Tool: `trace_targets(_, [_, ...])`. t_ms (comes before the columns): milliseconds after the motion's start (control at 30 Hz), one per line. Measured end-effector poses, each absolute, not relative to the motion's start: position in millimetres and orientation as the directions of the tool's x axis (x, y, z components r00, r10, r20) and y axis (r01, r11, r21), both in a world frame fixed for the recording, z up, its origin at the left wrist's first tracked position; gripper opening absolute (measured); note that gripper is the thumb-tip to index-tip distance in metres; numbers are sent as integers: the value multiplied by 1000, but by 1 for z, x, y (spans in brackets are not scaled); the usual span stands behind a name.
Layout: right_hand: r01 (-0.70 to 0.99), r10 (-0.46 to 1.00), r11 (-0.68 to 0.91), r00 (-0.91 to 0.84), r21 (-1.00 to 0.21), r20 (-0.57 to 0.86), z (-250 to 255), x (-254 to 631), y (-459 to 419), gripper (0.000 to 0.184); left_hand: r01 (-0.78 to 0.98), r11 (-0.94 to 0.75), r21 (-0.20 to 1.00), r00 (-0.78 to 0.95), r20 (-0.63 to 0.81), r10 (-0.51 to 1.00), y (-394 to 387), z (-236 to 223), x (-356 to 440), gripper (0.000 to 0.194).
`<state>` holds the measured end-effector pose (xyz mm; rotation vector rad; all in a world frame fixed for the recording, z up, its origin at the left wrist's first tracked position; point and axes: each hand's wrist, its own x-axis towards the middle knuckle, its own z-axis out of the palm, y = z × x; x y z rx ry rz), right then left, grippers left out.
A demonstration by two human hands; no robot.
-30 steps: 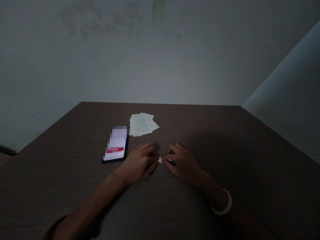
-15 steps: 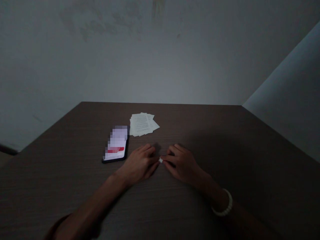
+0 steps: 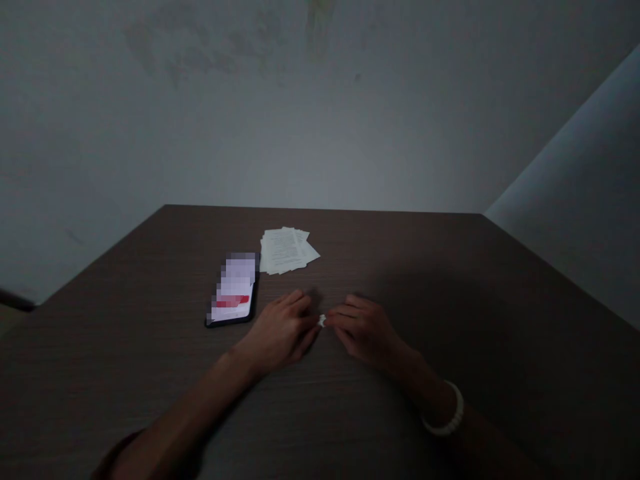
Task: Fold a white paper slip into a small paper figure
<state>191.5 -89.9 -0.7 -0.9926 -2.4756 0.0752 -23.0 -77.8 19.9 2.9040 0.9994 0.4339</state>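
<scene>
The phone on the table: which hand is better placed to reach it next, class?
Probably the left hand: it rests close beside the phone, while the right hand is farther off. Both hands' fingertips meet at a small white piece.

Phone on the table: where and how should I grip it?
Probably the left hand, being nearer: from above on the near side, by both long edges of the phone, near its closer end. It lies flat, and the paper stack crowds its far right corner.

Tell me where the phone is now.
In the head view, the phone lies on the table left of centre, beside the left hand and papers.
</scene>
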Motion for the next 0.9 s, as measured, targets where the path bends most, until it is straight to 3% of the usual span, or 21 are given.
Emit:
trace_targets(433, [652, 651, 746, -671, -135, 354, 6, 190, -93, 24, 599, -791, 120, 757, 237, 609, -78, 22, -23, 23])
trace_targets(900, [652, 656, 746, -686, -133, 316, 6, 192, -94, 25, 609, -781, 139, 749, 224, 624, -78, 22, -24, 24])
